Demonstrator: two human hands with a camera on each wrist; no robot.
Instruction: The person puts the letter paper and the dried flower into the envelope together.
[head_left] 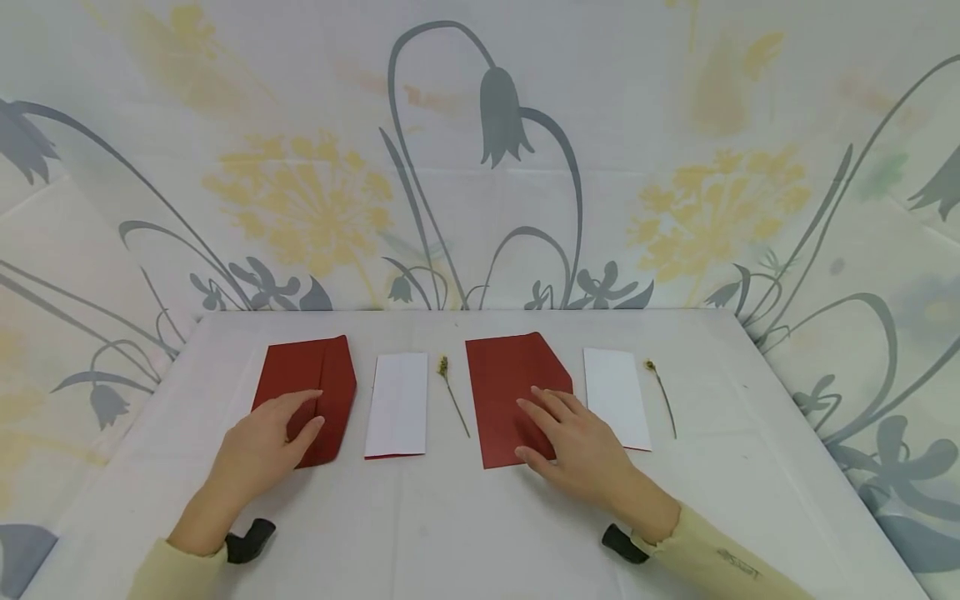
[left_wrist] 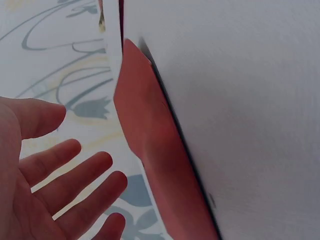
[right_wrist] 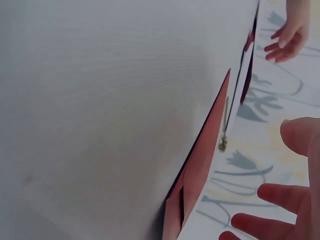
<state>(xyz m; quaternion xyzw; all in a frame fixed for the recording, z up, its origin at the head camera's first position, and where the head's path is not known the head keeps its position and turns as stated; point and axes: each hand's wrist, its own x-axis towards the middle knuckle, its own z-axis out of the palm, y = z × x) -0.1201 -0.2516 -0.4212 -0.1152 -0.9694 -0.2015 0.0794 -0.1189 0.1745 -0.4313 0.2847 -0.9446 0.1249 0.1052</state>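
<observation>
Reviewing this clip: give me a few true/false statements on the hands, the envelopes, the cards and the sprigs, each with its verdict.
1. The left hand rests with straight fingers on the left red envelope. True.
2. The right hand holds a dried sprig. False: it lies flat on the right red envelope.
3. Each envelope has a white card to its right. True.
4. Both sprigs lie on top of the envelopes. False: the sprigs lie on the table, beside the cards.

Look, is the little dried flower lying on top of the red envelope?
No, each dried flower lies on the bare table, beside a white paper, not on a red envelope.
</observation>
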